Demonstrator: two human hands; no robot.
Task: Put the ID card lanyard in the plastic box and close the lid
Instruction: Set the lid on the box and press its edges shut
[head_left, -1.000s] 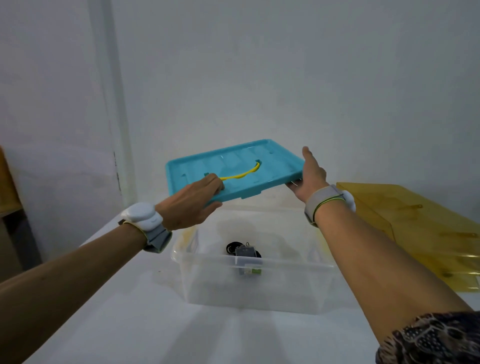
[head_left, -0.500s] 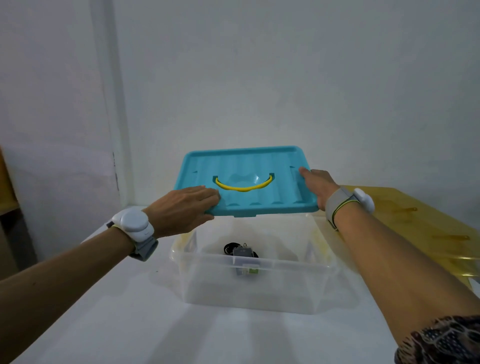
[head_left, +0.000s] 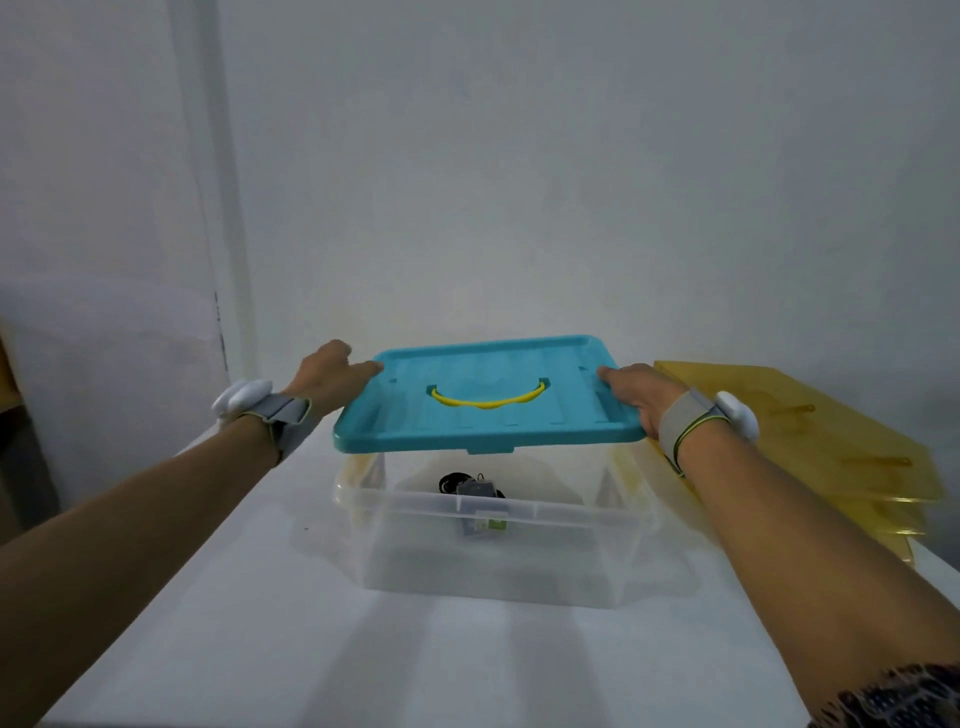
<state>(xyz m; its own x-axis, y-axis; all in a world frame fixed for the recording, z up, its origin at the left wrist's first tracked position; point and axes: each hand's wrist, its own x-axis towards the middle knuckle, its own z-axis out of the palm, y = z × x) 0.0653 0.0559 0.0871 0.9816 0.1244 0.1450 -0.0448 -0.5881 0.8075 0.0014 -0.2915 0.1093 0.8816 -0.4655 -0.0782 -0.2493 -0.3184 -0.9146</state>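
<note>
The lanyard (head_left: 470, 486) with its card lies already on the bottom of the clear box (head_left: 498, 545), and the left hand (head_left: 332, 379) and right hand (head_left: 636, 392) grip the two short edges of the blue lid (head_left: 488, 415), held just above the rim, so only lowering and pressing it shut seems left. The box stands on a white counter (head_left: 311, 649) near a plain white wall (head_left: 519, 182), with yellow lids (head_left: 810, 436) stacked beside it on the right

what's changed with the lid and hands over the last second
The teal lid has come down from a tilt high above the clear box to nearly level just over its rim, not yet seated. The left hand slid from the front edge to the left side; the right hand kept its end. The lanyard, box and yellow lids stayed put.
</note>
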